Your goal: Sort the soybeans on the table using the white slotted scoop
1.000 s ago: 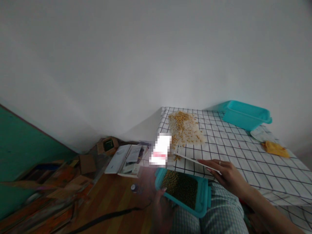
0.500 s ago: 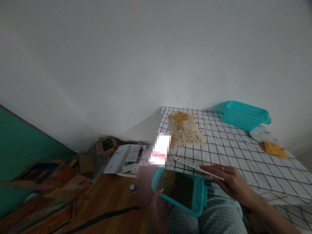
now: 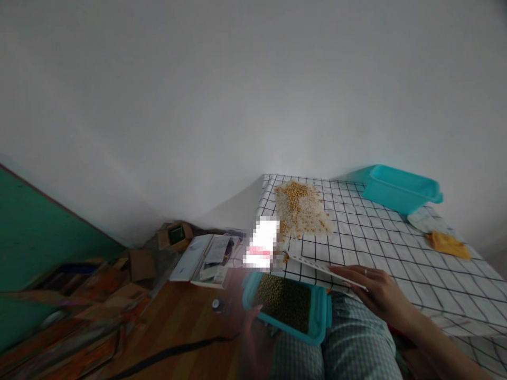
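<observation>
My left hand point(image 3: 255, 330) grips the near left side of a teal plastic bin point(image 3: 320, 322) above my lap, just below the table edge. Inside it, yellowish beans point(image 3: 270, 288) lie at the left and small dark green beans point(image 3: 295, 306) fill the rest. My right hand point(image 3: 370, 290), with a ring on one finger, pinches the right end of a thin white flat strip point(image 3: 312, 264). A row of dark marks or holes runs along that strip; it slants over the table's front edge. Beyond it, yellow beans point(image 3: 295, 198) lie spread on a pale translucent sheet point(image 3: 312, 216).
A second teal bin point(image 3: 402, 190) stands at the table's back right, near a yellow cloth or packet point(image 3: 449, 244). A checked cloth point(image 3: 356, 232) covers the table. Open white box point(image 3: 209, 264), cardboard box point(image 3: 140, 264), small bottle point(image 3: 217, 305) and dark strap point(image 3: 178, 349) are on the floor.
The teal bin in my left hand has shifted slightly left and up. My right hand and the white strip have moved only slightly to the right.
</observation>
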Motion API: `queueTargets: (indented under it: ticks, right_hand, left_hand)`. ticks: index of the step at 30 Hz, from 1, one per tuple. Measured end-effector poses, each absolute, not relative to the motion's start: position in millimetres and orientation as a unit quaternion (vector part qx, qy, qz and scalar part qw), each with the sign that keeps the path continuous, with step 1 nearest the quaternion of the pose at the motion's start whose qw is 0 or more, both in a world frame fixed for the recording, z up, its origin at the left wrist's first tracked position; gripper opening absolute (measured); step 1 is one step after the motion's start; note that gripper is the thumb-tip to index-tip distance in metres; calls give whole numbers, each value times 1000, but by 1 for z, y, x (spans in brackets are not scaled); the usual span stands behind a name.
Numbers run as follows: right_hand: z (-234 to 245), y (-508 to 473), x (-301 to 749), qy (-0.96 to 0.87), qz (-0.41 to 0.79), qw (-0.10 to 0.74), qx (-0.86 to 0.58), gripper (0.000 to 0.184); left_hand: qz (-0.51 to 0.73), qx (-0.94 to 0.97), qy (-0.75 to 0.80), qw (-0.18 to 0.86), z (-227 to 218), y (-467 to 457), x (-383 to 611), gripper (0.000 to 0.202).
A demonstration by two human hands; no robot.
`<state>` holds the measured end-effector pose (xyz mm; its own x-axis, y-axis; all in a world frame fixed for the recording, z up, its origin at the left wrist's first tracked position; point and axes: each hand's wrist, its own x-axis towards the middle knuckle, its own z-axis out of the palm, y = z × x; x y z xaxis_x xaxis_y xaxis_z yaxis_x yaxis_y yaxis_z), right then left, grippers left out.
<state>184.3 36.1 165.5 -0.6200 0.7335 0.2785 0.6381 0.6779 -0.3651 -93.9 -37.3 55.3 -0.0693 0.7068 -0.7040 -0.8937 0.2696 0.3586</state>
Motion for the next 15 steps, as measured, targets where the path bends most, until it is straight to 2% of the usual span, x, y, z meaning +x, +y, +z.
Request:
queueTargets:
  ticks: [3,15]
  right_hand:
    - [169,34,181,-900,119,202,-366,42]
    - [170,27,180,-915,196,173,-308,41]
  left_hand:
    - [599,-109,427,668,56,-37,-94,15]
    - [600,-104,436,663,58,-35,-96,25]
